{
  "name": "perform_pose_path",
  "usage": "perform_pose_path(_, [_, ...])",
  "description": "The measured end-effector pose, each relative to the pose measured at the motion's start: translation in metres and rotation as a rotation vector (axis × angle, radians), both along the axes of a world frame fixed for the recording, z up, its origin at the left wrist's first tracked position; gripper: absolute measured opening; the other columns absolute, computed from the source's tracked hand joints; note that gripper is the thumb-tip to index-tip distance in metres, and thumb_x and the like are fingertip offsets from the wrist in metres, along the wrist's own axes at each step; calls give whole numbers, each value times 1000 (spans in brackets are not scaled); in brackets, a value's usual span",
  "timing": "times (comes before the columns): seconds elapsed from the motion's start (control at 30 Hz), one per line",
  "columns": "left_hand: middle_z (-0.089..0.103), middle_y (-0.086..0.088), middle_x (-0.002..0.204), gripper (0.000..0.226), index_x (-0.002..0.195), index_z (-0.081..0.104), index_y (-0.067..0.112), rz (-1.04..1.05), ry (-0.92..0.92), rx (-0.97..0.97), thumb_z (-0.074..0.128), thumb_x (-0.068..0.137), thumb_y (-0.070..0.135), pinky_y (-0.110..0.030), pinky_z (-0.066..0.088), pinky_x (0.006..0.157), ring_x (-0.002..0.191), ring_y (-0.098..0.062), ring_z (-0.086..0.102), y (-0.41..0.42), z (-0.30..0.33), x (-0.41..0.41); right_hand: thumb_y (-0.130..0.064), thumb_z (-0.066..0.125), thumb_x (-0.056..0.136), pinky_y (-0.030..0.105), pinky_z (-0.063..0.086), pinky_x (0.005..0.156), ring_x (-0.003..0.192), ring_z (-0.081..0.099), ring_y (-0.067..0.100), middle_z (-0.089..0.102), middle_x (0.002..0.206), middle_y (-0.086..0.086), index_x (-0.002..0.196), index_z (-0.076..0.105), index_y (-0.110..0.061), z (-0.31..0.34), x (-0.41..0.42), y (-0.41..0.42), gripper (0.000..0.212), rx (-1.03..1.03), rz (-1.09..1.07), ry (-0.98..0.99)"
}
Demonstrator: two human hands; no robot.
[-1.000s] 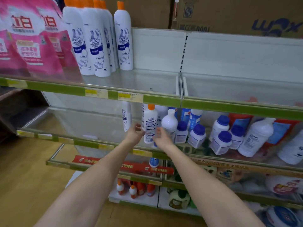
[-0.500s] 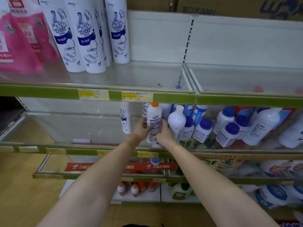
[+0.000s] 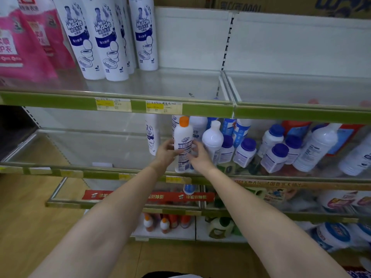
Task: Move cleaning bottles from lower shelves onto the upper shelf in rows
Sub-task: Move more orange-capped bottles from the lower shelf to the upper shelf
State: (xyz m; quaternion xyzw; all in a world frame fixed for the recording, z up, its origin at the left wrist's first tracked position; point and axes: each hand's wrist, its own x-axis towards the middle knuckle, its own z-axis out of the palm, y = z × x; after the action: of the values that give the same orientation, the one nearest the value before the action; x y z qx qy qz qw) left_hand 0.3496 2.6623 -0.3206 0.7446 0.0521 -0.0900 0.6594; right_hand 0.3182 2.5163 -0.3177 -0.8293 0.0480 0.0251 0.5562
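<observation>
both hands, left hand (image 3: 165,152) and right hand (image 3: 198,155), grasp the orange-capped bottle (image 3: 183,143) below the upper shelf (image 3: 206,110), probably to lift it steady.

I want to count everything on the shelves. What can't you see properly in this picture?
- Head view: caps of the tall white bottles, cut off by the top edge.
- Bottles behind the orange-capped bottle, hidden by it, the left hand and right hand.
- Price tags: writing too small.
- Lower-shelf tubs: blurred.
</observation>
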Motion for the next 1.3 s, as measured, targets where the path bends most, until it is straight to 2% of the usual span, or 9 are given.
perform_pose_path(0.13, [68,-10,105,31,119,62,9,-54,-33,4,72,91,17,-31,50,73,92,-23,65,6,17,-17,-23,59,102,38,51,99,127,54,21,55,140,5,140,47,-20,10,-14,-10,41,47,29,6])
perform_pose_path(0.37, [68,-8,110,35,124,65,14,-32,106,-34,67,95,33,-37,57,75,89,-24,67,-22,19,-74,-47,42,105,40,53,95,113,63,22,61,130,1,135,51,-18,14,-50,-43,42,26,93,155])
perform_pose_path(0.5, [68,-4,109,32,122,65,17,-11,165,-80,64,97,38,-46,57,83,101,-28,67,-55,-3,-119,-48,45,104,45,57,87,105,65,23,63,121,2,124,52,-22,-1,-86,-76,33,75,131,206])
perform_pose_path(0.63, [69,-9,117,35,126,61,13,15,207,-82,61,99,35,-41,56,81,104,-27,66,-92,-24,-160,-46,45,105,43,56,89,104,65,23,66,119,4,116,51,-23,-23,-123,-109,27,47,142,205])
perform_pose_path(0.73, [70,-10,116,31,123,61,16,30,263,-127,60,99,36,-48,57,86,102,-30,67,-118,-39,-188,-49,43,105,33,52,72,88,63,15,65,108,2,114,52,-18,-39,-149,-132,34,21,147,213])
perform_pose_path(0.87, [66,-9,123,39,130,57,17,63,331,-121,59,99,41,-54,53,94,110,-29,64,-152,-57,-215,-53,45,103,48,55,91,97,66,23,66,107,1,114,54,-16,-62,-174,-161,39,11,123,237])
perform_pose_path(0.97, [65,-8,122,37,132,55,16,75,387,-170,56,101,37,-49,51,90,109,-28,62,-179,-67,-230,-52,47,102,43,58,84,94,67,20,66,106,0,113,53,-23,-74,-191,-185,32,48,93,276])
perform_pose_path(1.07, [64,-4,121,32,130,54,21,87,437,-192,56,102,36,-54,50,97,108,-27,62,-204,-77,-241,-50,50,102,34,56,72,85,66,15,66,103,-1,114,54,-24,-84,-204,-207,29,60,44,295])
perform_pose_path(1.3, [67,-2,113,29,124,57,22,49,483,-192,57,101,38,-55,51,99,104,-27,64,-250,-92,-251,-50,52,101,49,59,87,95,70,22,68,110,1,115,52,-28,-100,-221,-248,26,105,-49,359])
